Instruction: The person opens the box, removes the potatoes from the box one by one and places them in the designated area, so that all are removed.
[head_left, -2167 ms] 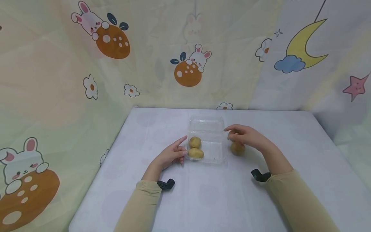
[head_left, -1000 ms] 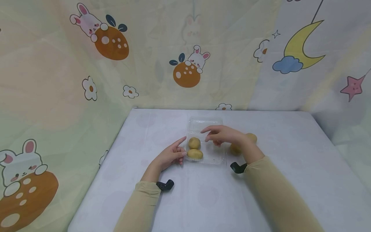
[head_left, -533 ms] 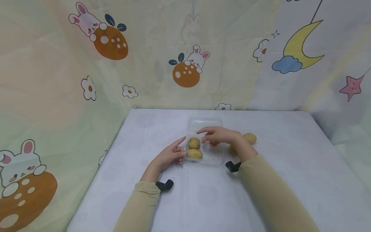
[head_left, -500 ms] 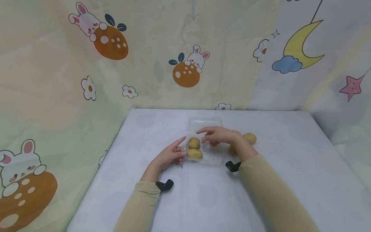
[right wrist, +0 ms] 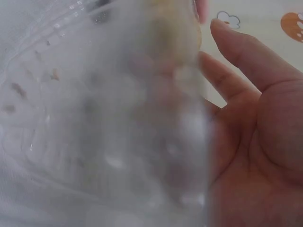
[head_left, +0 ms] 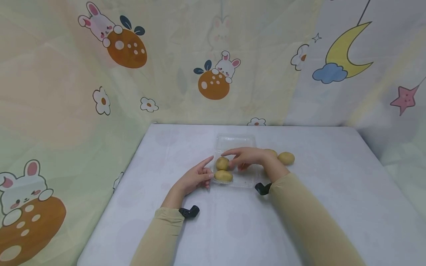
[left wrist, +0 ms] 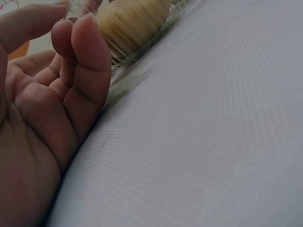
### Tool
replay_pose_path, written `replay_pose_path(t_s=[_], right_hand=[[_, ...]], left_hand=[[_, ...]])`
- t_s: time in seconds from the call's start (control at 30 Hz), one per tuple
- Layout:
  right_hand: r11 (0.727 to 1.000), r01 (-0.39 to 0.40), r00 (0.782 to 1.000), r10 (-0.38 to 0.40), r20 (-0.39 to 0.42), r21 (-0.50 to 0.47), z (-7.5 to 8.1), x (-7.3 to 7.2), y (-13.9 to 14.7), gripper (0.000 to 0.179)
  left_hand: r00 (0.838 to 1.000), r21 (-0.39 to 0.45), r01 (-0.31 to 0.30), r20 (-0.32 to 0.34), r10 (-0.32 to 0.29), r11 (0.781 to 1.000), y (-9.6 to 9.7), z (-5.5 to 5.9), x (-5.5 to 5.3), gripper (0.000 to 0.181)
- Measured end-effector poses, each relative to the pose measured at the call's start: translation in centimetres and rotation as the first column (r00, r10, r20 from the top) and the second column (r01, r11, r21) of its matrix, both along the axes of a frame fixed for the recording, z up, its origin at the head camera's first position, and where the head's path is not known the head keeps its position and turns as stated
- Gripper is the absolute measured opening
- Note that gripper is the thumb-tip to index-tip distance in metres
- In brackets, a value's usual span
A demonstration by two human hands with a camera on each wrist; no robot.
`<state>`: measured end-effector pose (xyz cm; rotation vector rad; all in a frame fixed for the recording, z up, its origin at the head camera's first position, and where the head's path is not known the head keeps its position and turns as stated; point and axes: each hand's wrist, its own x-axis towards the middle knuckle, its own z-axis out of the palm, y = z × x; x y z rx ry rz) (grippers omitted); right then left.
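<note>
A clear plastic container (head_left: 244, 180) is set on the white tabletop (head_left: 229, 232), its lid (head_left: 235, 142) laid back on the far side. Inside the container, along its left wall, two potatoes are lined up: a rounder potato (head_left: 222, 163) behind and an oblong potato (head_left: 223, 176) in front, just beside each other. To the right of the container two more are seen on the tabletop: a loose potato (head_left: 286, 158), and a half-hidden potato (head_left: 271, 152) partly covered by the right hand (head_left: 247, 157).

At the left edge of the container the left hand (head_left: 195, 177) is placed; the rim is pinched between its thumb and curled fingers, while the index finger is stretched out along the wall. The right hand is held over the container, its fingers loosely parted and the index finger extended, with the thumb brought close beside the rounder potato; whether that potato is touched cannot be told. In the right wrist view much is blurred by the container's wall.

In front of the container, beige sleeves (head_left: 163, 232) and black wrist-worn devices (head_left: 189, 212) are seen. Behind it a backdrop (head_left: 259, 81) printed with rabbits, flowers and a moon is hung.
</note>
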<state>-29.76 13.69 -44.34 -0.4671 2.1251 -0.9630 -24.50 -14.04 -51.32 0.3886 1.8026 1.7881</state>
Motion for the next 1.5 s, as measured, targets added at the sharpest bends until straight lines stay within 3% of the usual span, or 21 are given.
replay_pose_path(t_s=[0.47,0.9,1.23,1.5], right_hand=[[0.998,-0.054,0.995,0.052,0.086,0.026,-0.9,-0.2,-0.9,0.065],[0.997,-0.064,0.985,0.055,0.164,0.050,0.5,-0.5,-1.2,0.058],[0.994,-0.068,0.981,0.052,0.185,0.081,1.3,-0.7,-1.6,0.057],[0.996,-0.062,0.984,0.050,0.171,0.064,0.6,-1.0,-1.5,0.054]], left_hand=[[1.000,-0.006,-0.001,-0.007,0.001,1.000,0.0,-0.1,-0.1,0.080],[1.000,0.019,0.011,0.007,-0.011,1.000,-0.1,-0.2,0.0,0.081],[1.000,-0.002,-0.002,0.007,0.002,1.000,-0.1,-0.1,0.0,0.079],[1.000,-0.003,-0.001,0.009,0.001,1.000,0.0,-0.2,-0.1,0.080]])
